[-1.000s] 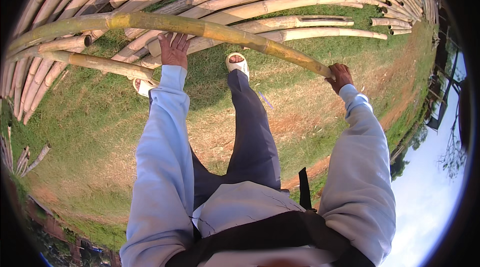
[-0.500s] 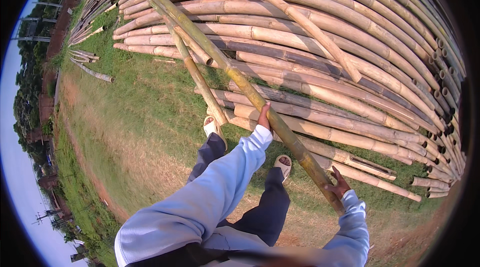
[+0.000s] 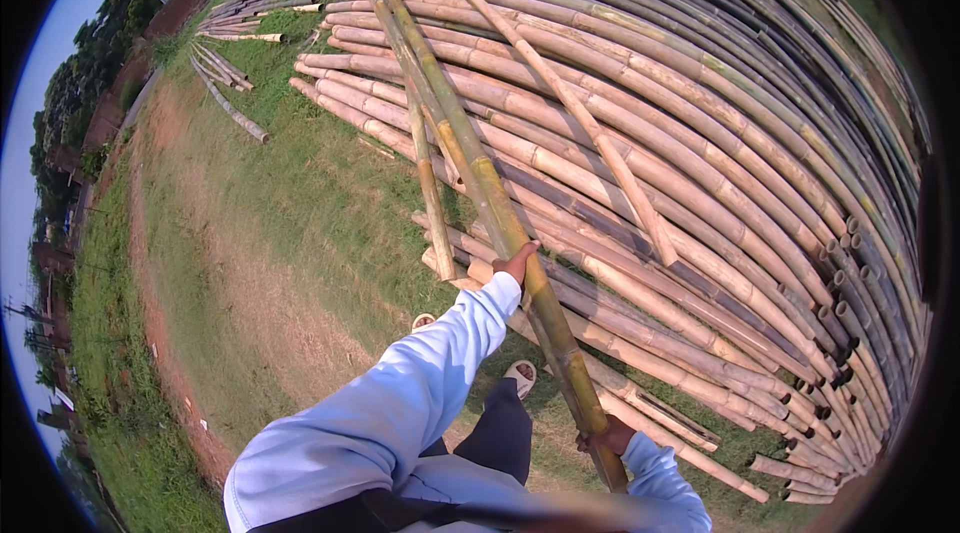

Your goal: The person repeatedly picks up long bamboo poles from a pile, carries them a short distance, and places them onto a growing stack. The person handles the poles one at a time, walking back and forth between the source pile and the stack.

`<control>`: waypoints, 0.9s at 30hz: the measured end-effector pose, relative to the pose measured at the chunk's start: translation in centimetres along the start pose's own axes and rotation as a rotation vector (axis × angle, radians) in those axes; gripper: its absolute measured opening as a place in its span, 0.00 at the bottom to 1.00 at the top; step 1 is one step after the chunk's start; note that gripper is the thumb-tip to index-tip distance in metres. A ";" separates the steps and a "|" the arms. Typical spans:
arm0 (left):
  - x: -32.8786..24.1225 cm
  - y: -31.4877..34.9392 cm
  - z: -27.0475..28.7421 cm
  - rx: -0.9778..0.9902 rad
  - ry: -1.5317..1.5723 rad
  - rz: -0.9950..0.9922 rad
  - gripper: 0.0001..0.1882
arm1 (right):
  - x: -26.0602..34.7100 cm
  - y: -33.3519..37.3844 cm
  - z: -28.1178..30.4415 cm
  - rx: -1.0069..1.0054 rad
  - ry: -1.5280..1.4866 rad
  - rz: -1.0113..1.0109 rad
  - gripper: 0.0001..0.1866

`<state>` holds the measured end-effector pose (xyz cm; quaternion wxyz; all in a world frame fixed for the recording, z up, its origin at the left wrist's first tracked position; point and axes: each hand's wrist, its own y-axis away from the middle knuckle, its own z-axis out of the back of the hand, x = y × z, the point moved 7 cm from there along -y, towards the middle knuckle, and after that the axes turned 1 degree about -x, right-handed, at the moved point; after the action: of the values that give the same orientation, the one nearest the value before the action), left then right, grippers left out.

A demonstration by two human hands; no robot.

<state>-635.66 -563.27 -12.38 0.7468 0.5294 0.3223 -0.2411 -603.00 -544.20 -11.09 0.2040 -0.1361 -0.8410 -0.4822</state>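
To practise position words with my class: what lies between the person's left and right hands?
In the head view, a stretch of the greenish-yellow bamboo pole lies between the left hand and the right hand, both touching it.

Short grass, worn pale in patches, spreads beside the grip and to its left in bright daylight. Farther left runs a reddish dirt strip, then a greener verge; beyond, dark trees stand against blue sky.

Smooth, faintly glossy held bamboo pole, matt dry-looking bamboo pile, matt cloth sleeve
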 end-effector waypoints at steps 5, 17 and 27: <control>-1.8 5.5 3.4 0.326 -0.009 0.047 0.51 | 3.7 3.9 -2.8 0.032 -0.014 0.125 0.20; 17.2 31.4 10.2 0.779 0.530 0.347 0.35 | 4.7 3.1 -10.5 -0.007 0.147 0.099 0.21; 20.2 40.5 12.1 0.395 0.528 0.034 0.41 | 4.7 1.2 -17.9 -0.006 0.148 0.050 0.12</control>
<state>-590.86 -561.97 1.22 0.5241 0.7136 0.4430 -0.1409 -602.81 -558.99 0.15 0.2772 -0.1214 -0.8186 -0.4882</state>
